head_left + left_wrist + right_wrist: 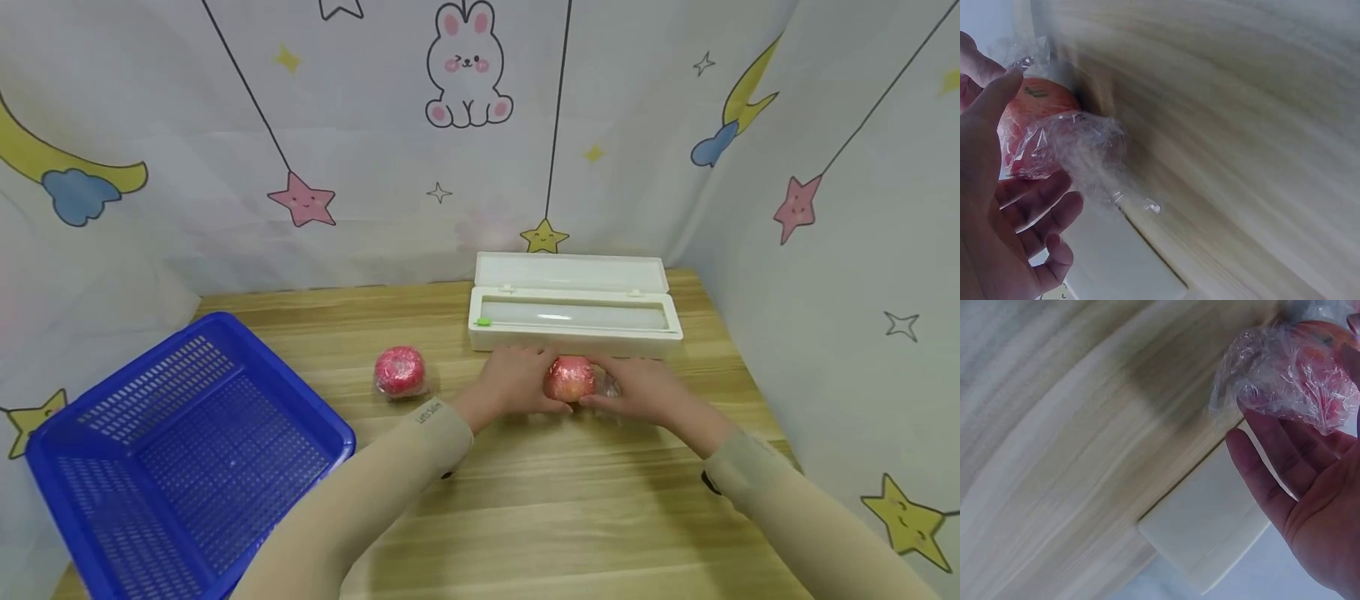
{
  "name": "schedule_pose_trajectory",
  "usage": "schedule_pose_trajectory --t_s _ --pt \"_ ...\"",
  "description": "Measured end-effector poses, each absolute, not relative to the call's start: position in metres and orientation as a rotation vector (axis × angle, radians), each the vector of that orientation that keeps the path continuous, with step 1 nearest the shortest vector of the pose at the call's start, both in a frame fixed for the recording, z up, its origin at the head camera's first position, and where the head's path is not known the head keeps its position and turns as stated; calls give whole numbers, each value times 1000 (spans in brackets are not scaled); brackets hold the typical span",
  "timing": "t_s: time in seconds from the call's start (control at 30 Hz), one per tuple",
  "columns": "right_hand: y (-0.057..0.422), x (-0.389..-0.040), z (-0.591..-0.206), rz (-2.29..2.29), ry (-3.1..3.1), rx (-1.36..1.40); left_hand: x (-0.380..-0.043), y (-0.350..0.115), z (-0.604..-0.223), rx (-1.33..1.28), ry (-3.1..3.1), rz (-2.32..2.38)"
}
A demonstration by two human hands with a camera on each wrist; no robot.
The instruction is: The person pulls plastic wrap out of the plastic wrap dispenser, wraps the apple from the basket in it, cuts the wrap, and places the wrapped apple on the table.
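Note:
A red-and-yellow apple [572, 379] in loose clear plastic wrap sits between the two hands, just in front of the white cling film box. My left hand [519, 382] grips its left side, thumb and fingers bent around it. From the other side my right hand [637, 388] holds it the same way. In the left wrist view, crumpled plastic wrap [1094, 147] hangs off the apple past the fingers. The right wrist view shows more loose wrap [1250, 369] bunched at the fingertips.
Behind the hands stands the cling film box [577, 340], lid raised, with a roll inside and a green slider [483, 322] on its track. Another wrapped red apple [400, 372] rests left of the hands. A blue plastic basket [339, 433] occupies the table's left side. Printed curtains [390, 125] enclose the table.

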State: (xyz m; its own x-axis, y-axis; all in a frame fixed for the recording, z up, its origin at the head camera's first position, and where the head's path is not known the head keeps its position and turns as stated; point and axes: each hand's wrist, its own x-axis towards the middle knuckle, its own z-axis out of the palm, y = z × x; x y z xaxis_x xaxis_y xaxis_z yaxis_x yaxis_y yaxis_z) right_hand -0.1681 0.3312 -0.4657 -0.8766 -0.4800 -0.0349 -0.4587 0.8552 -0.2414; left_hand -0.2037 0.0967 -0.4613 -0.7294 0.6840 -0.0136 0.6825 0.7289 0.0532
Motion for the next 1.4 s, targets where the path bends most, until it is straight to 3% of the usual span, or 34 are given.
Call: schedule_pose_trajectory --t_s 0.47,0.93,1.4 --pt "327 -145 -473 -153 3111 -820 -188 95 -471 1292 3049 -108" --pt "308 -119 -441 -198 3393 -1045 -162 61 -439 1541 3273 153" --pt "285 -102 -417 -933 3392 -991 -137 18 -420 1590 3429 -7"
